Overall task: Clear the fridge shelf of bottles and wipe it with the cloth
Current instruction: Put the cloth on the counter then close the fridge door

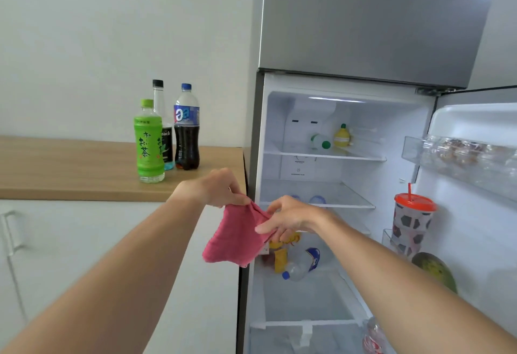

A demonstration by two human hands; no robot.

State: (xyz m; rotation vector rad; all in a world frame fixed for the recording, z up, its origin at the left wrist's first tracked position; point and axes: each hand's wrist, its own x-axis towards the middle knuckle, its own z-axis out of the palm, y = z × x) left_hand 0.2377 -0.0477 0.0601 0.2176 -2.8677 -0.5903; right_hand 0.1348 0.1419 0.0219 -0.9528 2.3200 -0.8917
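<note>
1. Both hands hold the pink cloth (237,237) in front of the open fridge (349,185). The left hand (216,188) pinches its top edge; the right hand (288,218) grips its right side, fingers curled round the fabric. The hands are close together, with the cloth hanging between them.
2. At 10 o'clock from the hands, three bottles stand upright on the wooden surface (70,170), bunched together.
3. The green tea bottle (148,143) is in front, its label printed with Japanese characters.
4. Behind it stands a clear bottle with a black cap (160,101); its dark label shows the letters "each".
5. Just to its right stands a dark cola bottle (187,129) with a blue cap; its blue label carries large letters that I cannot make out.
6. The middle glass shelf (319,192), at 1 o'clock from the hands, lies bare on top.
7. On the top shelf (324,155) lie a small white bottle with a green cap (321,142) and a yellow lemon-shaped squeezer (342,136).
8. The door holds a red-lidded football-patterned cup (412,219).
</note>
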